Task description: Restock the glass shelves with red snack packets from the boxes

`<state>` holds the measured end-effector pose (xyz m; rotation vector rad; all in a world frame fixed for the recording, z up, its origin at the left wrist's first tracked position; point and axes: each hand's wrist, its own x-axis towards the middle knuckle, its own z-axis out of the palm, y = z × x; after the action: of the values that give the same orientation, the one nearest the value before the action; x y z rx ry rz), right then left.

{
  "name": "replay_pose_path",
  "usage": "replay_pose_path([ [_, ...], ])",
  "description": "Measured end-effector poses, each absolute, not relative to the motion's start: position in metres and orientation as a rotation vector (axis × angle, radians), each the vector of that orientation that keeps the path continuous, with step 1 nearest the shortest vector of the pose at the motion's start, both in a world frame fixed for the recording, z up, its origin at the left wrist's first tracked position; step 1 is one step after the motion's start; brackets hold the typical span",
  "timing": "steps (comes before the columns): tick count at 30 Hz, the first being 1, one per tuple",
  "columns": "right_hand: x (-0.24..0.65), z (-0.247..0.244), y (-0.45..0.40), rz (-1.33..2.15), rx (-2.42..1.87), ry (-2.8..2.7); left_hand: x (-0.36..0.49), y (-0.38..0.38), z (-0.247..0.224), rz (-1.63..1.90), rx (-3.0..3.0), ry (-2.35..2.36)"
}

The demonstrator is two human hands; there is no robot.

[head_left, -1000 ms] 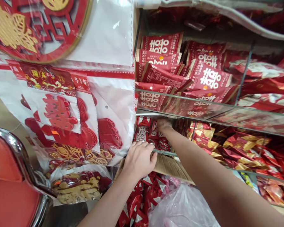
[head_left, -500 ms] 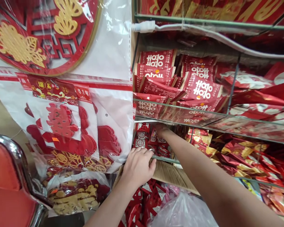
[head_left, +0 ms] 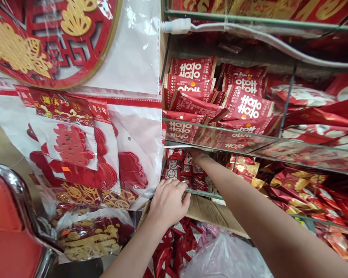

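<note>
My left hand (head_left: 170, 200) rests on the front edge of a low glass shelf (head_left: 205, 194), its fingers bent over the edge and the thumb apart. Behind that edge lie small red packets with white round labels (head_left: 171, 173). My right hand (head_left: 197, 157) reaches in among these packets, under the shelf above. Its fingers are mostly hidden in shadow, and whatever they hold cannot be made out. Directly above, red packets with white characters (head_left: 249, 103) fill a glass compartment.
Bagged red and gold decorations (head_left: 75, 144) hang at the left, beside a red chair with a chrome frame (head_left: 10, 208). A cardboard box (head_left: 217, 214) with red packets and a clear plastic bag (head_left: 226, 256) sits below. A white cable (head_left: 249, 33) crosses the upper shelf.
The view has shifted very slightly. Both hands stay in nearly the same places, and a small packet beside my right hand shows a little more clearly.
</note>
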<state>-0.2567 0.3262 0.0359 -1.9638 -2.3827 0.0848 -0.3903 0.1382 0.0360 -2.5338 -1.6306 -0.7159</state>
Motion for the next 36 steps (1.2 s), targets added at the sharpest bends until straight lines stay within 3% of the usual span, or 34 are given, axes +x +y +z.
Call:
replay_pose_path([
  [7, -0.261, 0.036, 0.317, -0.05, -2.02, -2.293, -0.389, 0.137, 0.035, -0.729, -2.53, -1.639],
  [36, -0.261, 0.046, 0.317, 0.057, -2.019, -2.335, -0.388, 0.137, 0.036, -0.739, -2.532, -1.67],
])
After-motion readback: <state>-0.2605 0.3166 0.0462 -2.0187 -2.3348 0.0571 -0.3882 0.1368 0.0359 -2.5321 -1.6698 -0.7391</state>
